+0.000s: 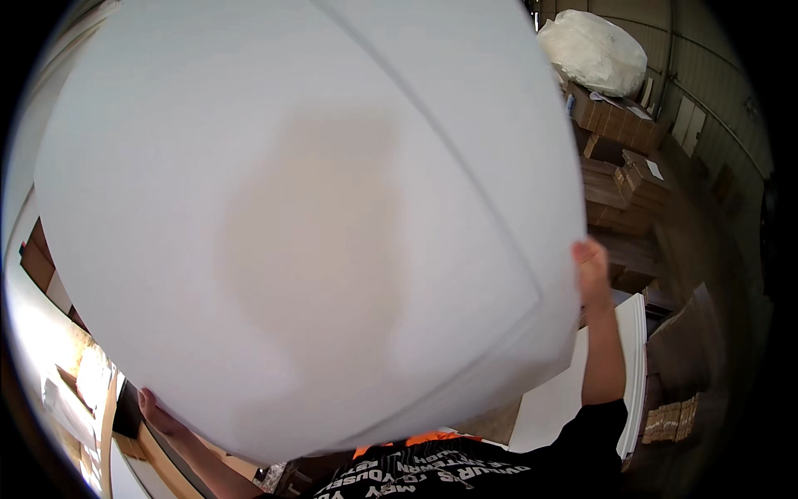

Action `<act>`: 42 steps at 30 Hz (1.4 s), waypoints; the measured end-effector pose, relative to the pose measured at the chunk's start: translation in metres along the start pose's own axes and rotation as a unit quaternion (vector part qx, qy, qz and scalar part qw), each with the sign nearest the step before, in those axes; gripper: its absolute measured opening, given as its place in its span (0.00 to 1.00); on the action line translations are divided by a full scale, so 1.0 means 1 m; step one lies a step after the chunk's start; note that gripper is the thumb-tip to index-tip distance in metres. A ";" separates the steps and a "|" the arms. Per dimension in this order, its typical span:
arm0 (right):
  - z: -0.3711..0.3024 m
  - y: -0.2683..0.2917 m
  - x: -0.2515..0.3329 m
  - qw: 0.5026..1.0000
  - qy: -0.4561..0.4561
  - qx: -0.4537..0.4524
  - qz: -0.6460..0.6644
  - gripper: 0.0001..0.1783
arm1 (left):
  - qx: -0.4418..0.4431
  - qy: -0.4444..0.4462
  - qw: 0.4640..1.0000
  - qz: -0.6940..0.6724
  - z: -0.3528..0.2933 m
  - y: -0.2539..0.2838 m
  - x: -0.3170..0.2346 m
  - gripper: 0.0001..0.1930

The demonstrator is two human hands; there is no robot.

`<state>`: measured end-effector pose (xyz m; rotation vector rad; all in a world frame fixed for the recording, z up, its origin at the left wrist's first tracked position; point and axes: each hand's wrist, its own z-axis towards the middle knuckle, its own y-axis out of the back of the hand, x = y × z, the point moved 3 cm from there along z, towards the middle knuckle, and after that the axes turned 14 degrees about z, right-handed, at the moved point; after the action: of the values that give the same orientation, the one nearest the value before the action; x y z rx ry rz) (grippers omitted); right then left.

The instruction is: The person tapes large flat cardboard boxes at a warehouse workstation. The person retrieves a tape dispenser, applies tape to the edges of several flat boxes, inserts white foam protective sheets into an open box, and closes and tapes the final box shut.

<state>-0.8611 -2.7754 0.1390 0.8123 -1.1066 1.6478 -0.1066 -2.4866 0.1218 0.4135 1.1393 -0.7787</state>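
Observation:
A large white panel (pixel 150 191) is raised close in front of me and covers most of the view. A thin grooved or raised line runs across its face and turns a corner toward the lower right. My right hand (pixel 592 259) is closed on the panel's right edge, its fingertips partly hidden. At the lower left edge, my left hand (pixel 156 412) grips the panel, with most of its fingers behind the board. A soft shadow falls on the middle of the white surface.
Brown cartons (pixel 619 121) are stacked along the right, a big white plastic-wrapped bundle (pixel 594 51) on top. White boards (pixel 553 407) lie beside my right arm. Flat cardboard (pixel 669 420) sits at the lower right. Wooden framing (pixel 106 432) stands at lower left.

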 end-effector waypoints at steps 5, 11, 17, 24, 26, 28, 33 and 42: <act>0.081 0.087 0.092 0.944 0.248 -0.189 -0.104 0.15 | -0.166 0.064 0.978 -0.112 0.070 -0.037 0.048 0.23; 0.200 0.008 0.090 0.867 0.439 -0.180 -0.155 0.16 | -0.275 -0.046 0.936 -0.213 0.088 -0.088 0.118 0.18; 0.379 -0.014 0.027 0.839 0.488 -0.107 -0.217 0.23 | -0.370 -0.016 0.911 -0.180 0.067 -0.181 0.151 0.16; 0.552 -0.053 -0.076 0.697 0.545 -0.046 -0.464 0.27 | -0.509 0.064 0.847 -0.140 0.076 -0.343 0.169 0.15; 0.599 -0.055 -0.110 0.682 0.566 0.011 -0.463 0.28 | -0.526 0.066 0.839 -0.121 0.080 -0.371 0.188 0.15; 0.646 -0.065 -0.152 0.654 0.593 0.076 -0.463 0.33 | -0.541 0.075 0.833 -0.090 0.087 -0.400 0.193 0.16; 0.774 -0.075 -0.272 0.657 0.574 0.201 -0.445 0.29 | -0.555 0.125 0.820 -0.061 0.103 -0.458 0.234 0.17; 1.012 -0.039 -0.549 0.672 0.389 0.274 -0.568 0.28 | -0.489 0.376 0.787 0.017 0.081 -0.429 0.284 0.16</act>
<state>-0.6321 -3.8999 0.0382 0.7521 0.5499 0.9381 -0.3121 -2.9250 -0.0705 -0.1831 2.0962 0.1432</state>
